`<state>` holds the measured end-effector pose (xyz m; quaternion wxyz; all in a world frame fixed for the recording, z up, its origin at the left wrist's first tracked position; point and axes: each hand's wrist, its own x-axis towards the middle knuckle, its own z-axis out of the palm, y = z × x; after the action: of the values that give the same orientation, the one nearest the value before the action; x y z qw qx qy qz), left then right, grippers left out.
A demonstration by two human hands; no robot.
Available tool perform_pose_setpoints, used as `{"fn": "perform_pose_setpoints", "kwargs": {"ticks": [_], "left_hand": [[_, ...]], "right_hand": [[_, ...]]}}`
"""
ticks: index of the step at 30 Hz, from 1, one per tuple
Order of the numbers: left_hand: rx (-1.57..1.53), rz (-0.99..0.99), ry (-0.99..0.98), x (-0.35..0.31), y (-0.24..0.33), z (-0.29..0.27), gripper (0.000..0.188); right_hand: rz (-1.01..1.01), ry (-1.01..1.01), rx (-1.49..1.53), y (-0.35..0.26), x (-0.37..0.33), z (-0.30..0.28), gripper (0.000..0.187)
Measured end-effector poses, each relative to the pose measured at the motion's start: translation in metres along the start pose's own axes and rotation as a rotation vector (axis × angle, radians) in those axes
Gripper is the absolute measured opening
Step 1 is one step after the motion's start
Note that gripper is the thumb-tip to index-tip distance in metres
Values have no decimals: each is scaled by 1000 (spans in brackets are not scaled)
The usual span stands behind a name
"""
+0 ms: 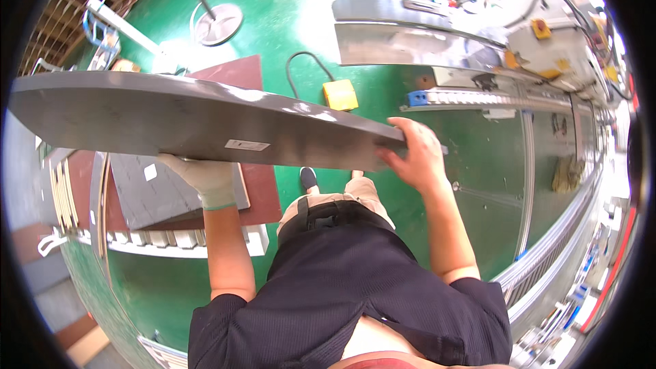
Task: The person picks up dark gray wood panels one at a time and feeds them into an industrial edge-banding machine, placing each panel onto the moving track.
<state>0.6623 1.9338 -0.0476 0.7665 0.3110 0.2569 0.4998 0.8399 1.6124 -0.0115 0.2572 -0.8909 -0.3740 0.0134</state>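
Our right hand (421,155) grips one end of the board (164,120), thumb opposite fingers, likely to steady it; the board stretches past our gloved left hand (208,180), apparently propping its lower edge, fingers' closure hidden.

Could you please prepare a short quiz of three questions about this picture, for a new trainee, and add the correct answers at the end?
1. True or false: the left hand is gloved, while the right hand is bare.
2. Multiple choice: what colour is the box with a dark cable on the green floor?
A) red
B) yellow
C) blue
3. Fill in the missing word: a small white ____ is on the near face of the long dark grey panel that the person holds.

Key:
1. True
2. B
3. label
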Motion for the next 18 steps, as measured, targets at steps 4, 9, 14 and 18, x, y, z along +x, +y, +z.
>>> {"fn": "perform_pose_setpoints", "kwargs": {"ticks": [4, 9, 14, 18], "left_hand": [[121, 82, -302, 0, -11, 98, 65], [3, -126, -953, -29, -9, 226, 51], [395, 173, -1275, -82, -32, 273, 51], [1007, 382, -1108, -96, -52, 284, 21]], "right_hand": [[127, -39, 362, 4, 5, -22, 40], [118, 553, 1082, 68, -19, -14, 68], [185, 748, 1617, 84, -28, -42, 78], [239, 917, 1882, 89, -39, -42, 74]]}}
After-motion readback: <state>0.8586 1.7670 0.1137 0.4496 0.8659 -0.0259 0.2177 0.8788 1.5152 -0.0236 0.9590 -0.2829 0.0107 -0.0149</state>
